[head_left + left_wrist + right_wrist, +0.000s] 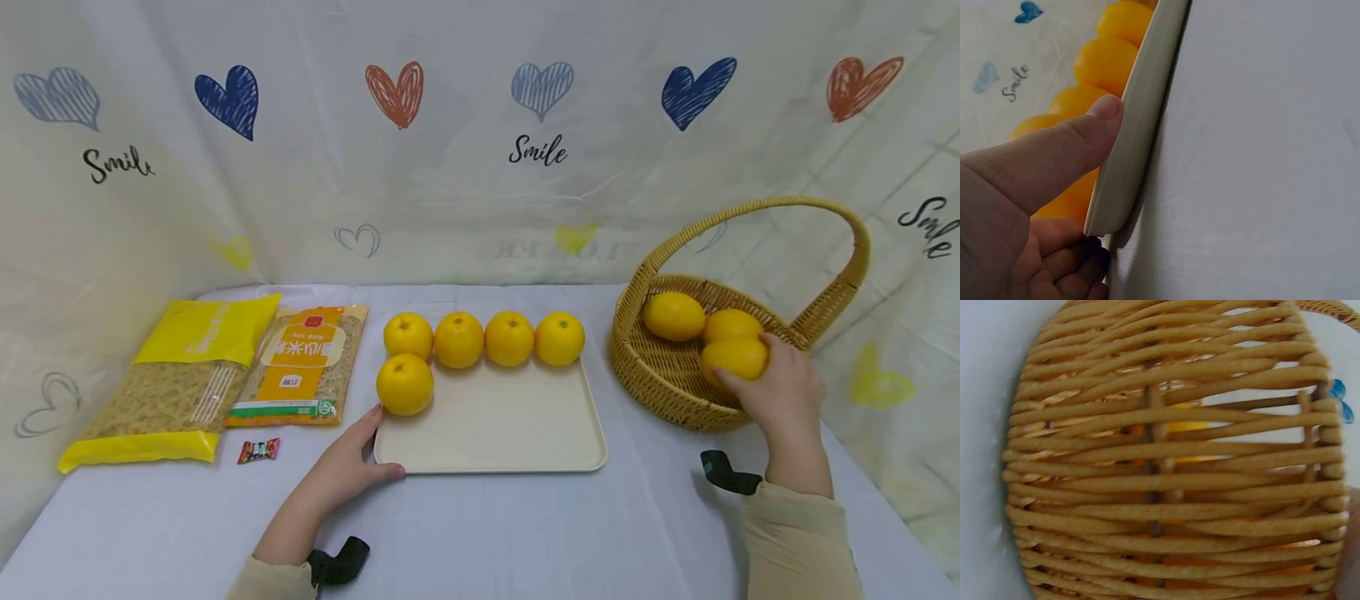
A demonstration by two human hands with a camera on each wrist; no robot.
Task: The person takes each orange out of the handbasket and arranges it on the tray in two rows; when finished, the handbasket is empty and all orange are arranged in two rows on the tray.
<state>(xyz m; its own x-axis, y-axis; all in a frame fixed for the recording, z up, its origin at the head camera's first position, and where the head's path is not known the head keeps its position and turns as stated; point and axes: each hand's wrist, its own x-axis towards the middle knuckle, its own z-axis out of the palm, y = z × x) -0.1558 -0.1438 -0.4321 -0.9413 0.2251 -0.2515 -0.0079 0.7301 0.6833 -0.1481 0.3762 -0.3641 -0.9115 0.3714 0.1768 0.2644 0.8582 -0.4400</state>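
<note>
My left hand [348, 462] grips the near left corner of a cream tray [517, 425], thumb on the near rim and fingers at the left side. In the left wrist view the thumb [1107, 109] lies against the tray's edge. Along the back of the tray several oranges [510, 338] stand in a row, with one more orange [405, 384] in front at the left. Over at the right, my right hand [787, 383] reaches into a wicker basket [637, 371] and holds an orange [735, 360]. Two other oranges [674, 316] lie behind it in the basket.
A yellow-topped bag of pasta [172, 383] and a smaller orange-labelled bag [300, 367] lie left of the tray. A small wrapped candy [258, 450] sits before them. The basket's tall handle [780, 202] arches over it. A curtain with hearts hangs behind.
</note>
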